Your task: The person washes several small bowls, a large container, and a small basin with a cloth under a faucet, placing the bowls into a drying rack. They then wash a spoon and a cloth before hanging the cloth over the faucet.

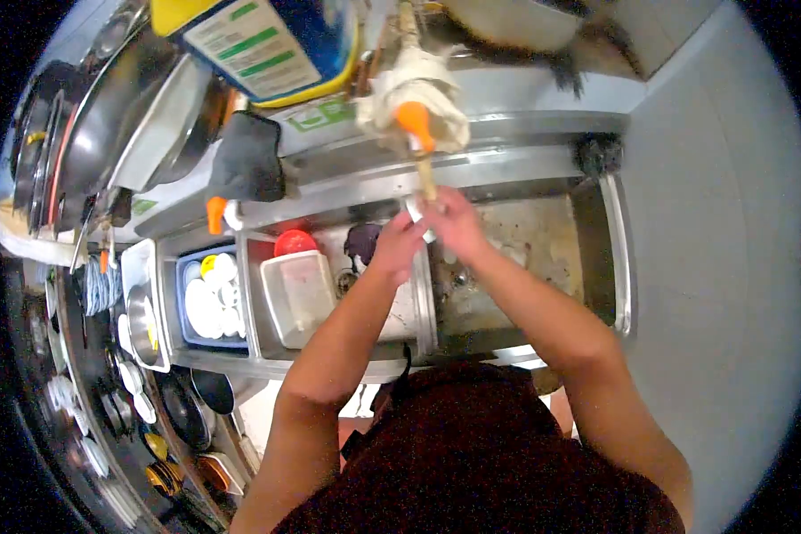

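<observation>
Both of my hands meet under a tap (pixel 416 125) with an orange handle and a cloth wrapped round it, over the divider between two sink basins. A small white object (pixel 416 211), seen almost edge-on, shows between them; its kind is too small and blurred to tell. My left hand (pixel 399 247) has its fingers closed on its near side. My right hand (pixel 454 224) is closed against it from the right, right by the tap's pale spout (pixel 428 178). Fingers partly hide the object.
A white plastic tub (pixel 299 298) and a red bowl (pixel 295 242) sit in the middle basin. Further left, a blue tub (pixel 187 307) holds several white dishes. A second orange tap (pixel 215 215) and a big yellow-blue container (pixel 267 53) stand behind. Pans and shelves line the left.
</observation>
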Demonstrator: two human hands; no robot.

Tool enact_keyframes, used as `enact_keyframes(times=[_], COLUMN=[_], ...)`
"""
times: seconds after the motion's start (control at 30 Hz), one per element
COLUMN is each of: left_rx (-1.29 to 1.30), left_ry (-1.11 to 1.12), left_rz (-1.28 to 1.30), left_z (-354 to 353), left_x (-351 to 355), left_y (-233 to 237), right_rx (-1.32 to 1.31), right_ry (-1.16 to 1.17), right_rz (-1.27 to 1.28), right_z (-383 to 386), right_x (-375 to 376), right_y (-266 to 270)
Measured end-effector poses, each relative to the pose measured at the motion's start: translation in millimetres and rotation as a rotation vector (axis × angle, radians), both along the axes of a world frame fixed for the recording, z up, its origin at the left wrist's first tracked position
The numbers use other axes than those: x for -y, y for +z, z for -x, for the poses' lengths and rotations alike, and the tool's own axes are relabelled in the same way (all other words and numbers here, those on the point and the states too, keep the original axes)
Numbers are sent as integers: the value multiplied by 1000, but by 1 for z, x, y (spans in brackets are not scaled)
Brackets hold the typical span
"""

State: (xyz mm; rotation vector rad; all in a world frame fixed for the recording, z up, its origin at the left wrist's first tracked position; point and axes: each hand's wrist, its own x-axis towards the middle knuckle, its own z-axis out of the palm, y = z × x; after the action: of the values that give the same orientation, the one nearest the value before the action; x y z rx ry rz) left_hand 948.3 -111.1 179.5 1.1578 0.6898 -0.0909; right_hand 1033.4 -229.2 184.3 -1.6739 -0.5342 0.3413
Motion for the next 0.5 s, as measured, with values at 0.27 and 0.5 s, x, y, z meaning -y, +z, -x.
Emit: enact_keyframes(times=[0.27,0.5], left_rx=[272,199], left_ry=[-251,-144], left_rz=[-88,47], left_z=[23,9], left_x=[-10,-15], left_y=[45,22], right_rx=[-815,316], right_ry=[69,-3], right_rz=[-204,147], right_z=[-33,-5], right_x=[-27,-40], right_y=[9,20])
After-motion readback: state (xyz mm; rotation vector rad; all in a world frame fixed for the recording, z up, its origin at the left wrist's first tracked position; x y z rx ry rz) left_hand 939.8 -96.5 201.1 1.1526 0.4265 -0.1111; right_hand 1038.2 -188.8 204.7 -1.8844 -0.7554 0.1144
